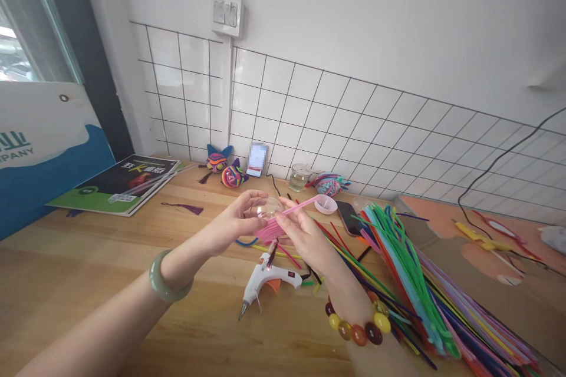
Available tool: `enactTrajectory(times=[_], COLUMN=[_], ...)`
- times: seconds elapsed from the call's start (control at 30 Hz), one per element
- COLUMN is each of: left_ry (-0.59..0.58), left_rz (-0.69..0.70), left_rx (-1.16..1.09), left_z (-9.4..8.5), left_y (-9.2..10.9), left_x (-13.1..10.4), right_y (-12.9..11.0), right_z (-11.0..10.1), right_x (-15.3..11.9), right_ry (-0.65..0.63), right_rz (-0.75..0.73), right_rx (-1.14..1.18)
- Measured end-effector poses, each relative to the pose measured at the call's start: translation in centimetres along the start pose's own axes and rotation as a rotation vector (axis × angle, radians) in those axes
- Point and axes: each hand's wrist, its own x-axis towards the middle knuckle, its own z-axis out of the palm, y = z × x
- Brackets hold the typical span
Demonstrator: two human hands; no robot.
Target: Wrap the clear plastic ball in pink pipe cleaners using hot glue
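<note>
My left hand [236, 219] is closed around the side of a clear plastic ball [267, 206]. Pink pipe cleaners [275, 228] cover the ball's near lower side in close rows. With thumb and fingers, my right hand [300, 232] pinches the pink strand there, and one end sticks out up and to the right. Just below both hands, a white hot glue gun [269, 278] with an orange trigger lies on the wooden table [194, 330], its nozzle pointing down and left.
Bundles of coloured pipe cleaners [411, 277] spread over the right side. At the back are two striped ornaments [233, 174], a phone on a stand [257, 159], a glass jar [299, 178] and a small pink bowl [326, 205]. A dark phone [348, 218] and a magazine [119, 182] flank the hands.
</note>
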Motion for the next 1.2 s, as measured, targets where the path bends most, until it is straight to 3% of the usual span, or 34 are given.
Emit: enactTrajectory(times=[0.17,0.47,0.73,1.2], left_ry=[-0.027,0.025,0.048,0.086], left_rz=[0.016,0.014,-0.012,-0.008], left_rx=[0.013,-0.009,0.016,0.036], left_z=[0.3,0.7,0.0,0.5], left_y=[0.3,0.1,-0.1,-0.2], left_x=[-0.3,-0.1,0.1,0.2], right_y=[-0.1,0.7,-1.0,-0.4], right_z=[-0.1,-0.1,-0.3,-0.3], right_x=[0.0,0.2,-0.6,-0.5], right_ry=[0.008,0.017,0.039,0.011], right_rz=[0.003,-0.029,-0.094,-0.109], right_rx=[-0.023,-0.155,-0.252,-0.245])
